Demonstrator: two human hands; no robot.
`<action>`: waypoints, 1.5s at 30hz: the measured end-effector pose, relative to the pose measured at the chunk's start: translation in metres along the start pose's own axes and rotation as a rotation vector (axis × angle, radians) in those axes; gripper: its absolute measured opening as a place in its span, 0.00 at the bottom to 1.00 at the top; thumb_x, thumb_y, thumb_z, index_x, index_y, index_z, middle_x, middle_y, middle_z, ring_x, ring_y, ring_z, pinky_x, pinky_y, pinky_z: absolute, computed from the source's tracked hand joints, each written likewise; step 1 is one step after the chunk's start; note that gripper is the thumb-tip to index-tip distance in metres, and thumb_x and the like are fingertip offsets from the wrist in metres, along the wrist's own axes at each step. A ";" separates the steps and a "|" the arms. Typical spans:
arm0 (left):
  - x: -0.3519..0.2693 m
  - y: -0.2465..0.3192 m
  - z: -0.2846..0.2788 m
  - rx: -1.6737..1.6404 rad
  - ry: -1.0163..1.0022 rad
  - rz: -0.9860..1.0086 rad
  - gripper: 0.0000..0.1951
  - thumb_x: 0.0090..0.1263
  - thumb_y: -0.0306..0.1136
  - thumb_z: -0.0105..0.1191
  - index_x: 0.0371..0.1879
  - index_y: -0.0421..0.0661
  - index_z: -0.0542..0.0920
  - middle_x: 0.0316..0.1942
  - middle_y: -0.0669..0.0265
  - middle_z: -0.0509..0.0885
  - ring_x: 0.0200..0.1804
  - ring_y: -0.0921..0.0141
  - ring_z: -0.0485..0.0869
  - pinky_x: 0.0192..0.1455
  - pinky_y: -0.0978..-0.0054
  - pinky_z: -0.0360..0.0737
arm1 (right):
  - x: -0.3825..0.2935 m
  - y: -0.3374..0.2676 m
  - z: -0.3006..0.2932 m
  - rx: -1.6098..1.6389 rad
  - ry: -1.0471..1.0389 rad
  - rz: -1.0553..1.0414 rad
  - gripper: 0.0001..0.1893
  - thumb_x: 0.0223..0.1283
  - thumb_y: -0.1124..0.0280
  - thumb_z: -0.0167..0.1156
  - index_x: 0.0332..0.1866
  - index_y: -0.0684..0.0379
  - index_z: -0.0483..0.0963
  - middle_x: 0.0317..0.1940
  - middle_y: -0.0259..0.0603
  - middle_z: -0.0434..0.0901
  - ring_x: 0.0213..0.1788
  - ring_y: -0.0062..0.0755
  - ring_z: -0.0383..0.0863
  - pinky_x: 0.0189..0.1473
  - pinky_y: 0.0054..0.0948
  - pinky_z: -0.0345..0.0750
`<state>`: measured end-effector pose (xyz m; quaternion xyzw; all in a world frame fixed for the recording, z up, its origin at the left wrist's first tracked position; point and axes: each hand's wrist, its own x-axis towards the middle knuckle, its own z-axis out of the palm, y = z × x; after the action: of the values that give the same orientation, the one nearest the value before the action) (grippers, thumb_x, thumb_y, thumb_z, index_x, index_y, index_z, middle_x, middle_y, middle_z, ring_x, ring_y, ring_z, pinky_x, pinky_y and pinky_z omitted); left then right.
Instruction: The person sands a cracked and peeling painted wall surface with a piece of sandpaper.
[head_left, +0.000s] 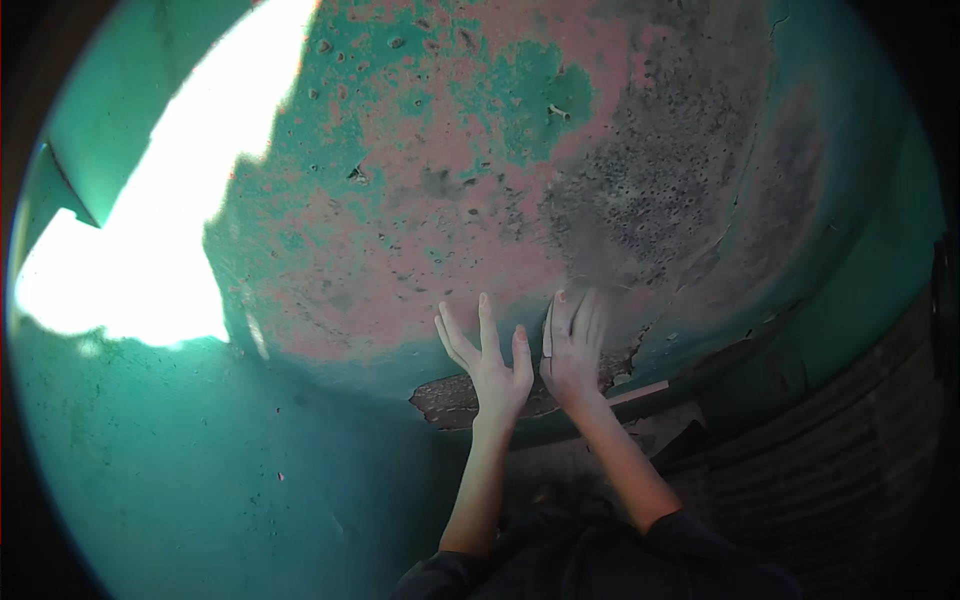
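My left hand (491, 367) is over the front of a worn ledge (420, 255), its fingers spread and nothing visible in it. Close beside it on the right is my right hand (576, 345), fingers nearer together and their tips blurred. Whether it holds anything small is hidden. Both hands look pale, as if dusted. Green paint on the ledge is worn through to pinkish and dark grey patches, with many small pits. Below my hands, chipped paint on the front edge bares a brown patch (450, 401).
A small pale stub (559, 112) lies on the ledge farther back. Bright sunlight (165, 225) falls at the left, across green painted surfaces (150, 450). A pale strip (637, 392) is at the front edge, right of my hands. A dark ridged surface (825, 465) is at lower right.
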<state>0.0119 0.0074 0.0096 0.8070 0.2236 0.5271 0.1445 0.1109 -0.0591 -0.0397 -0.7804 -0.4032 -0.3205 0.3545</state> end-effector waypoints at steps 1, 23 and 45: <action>0.001 -0.006 0.000 0.032 -0.019 -0.020 0.35 0.74 0.33 0.57 0.79 0.48 0.60 0.81 0.40 0.38 0.80 0.38 0.39 0.78 0.39 0.44 | 0.017 -0.002 -0.006 -0.004 0.041 -0.012 0.34 0.72 0.64 0.53 0.81 0.55 0.54 0.75 0.75 0.52 0.77 0.75 0.53 0.73 0.69 0.54; -0.011 -0.032 0.045 0.231 -0.140 -0.095 0.40 0.82 0.49 0.40 0.82 0.42 0.36 0.79 0.36 0.20 0.77 0.33 0.18 0.74 0.31 0.22 | 0.038 -0.004 -0.022 -0.041 0.038 -0.056 0.35 0.67 0.65 0.59 0.79 0.57 0.59 0.78 0.50 0.59 0.78 0.62 0.58 0.73 0.70 0.54; -0.018 -0.035 0.045 0.245 -0.126 -0.112 0.39 0.83 0.51 0.38 0.82 0.41 0.38 0.79 0.36 0.21 0.77 0.34 0.18 0.74 0.32 0.23 | 0.056 -0.013 -0.043 -0.048 -0.040 -0.063 0.32 0.70 0.67 0.54 0.78 0.62 0.60 0.77 0.60 0.58 0.77 0.69 0.57 0.72 0.72 0.54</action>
<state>0.0397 0.0279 -0.0395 0.8364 0.3212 0.4353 0.0878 0.1167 -0.0656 0.0317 -0.7818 -0.4270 -0.3254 0.3173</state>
